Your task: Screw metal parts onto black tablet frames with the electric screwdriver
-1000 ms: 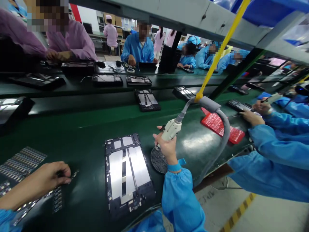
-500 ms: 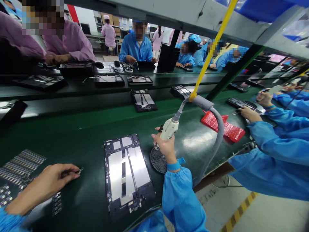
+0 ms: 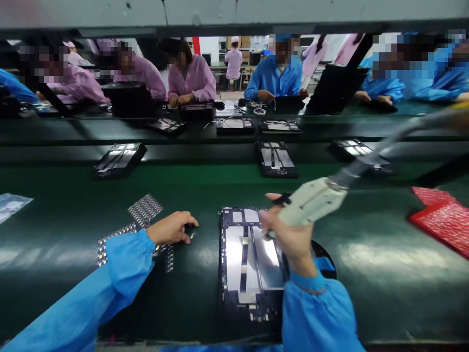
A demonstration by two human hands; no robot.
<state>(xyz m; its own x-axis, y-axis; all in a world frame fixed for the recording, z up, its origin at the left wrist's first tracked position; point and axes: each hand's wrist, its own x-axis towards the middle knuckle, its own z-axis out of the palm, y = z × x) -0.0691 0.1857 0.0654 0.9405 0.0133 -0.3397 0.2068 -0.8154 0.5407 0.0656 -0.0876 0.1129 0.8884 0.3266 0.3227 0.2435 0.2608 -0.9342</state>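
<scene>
A black tablet frame with silver plates (image 3: 246,258) lies on the green conveyor belt (image 3: 205,188) straight in front of me. My right hand (image 3: 289,234) is closed round a white electric screwdriver (image 3: 311,201) and hovers over the frame's right edge. Left of the frame, my left hand (image 3: 173,228) rests with curled fingers pinching a small part I cannot make out. Under and beside that hand lie strips of small parts (image 3: 144,211). A round black perforated dish (image 3: 322,255) is partly hidden behind my right wrist.
A red tray (image 3: 441,217) sits on the belt at the right. More tablet frames (image 3: 276,159) (image 3: 119,157) ride the far side of the belt. People in pink and blue coats work at the opposite bench (image 3: 234,122). A clear bag (image 3: 10,203) lies far left.
The view has swung to the left, so the frame is now centred. My right hand carried the screwdriver from the black dish over the frame. My left hand moved right, closer to the frame.
</scene>
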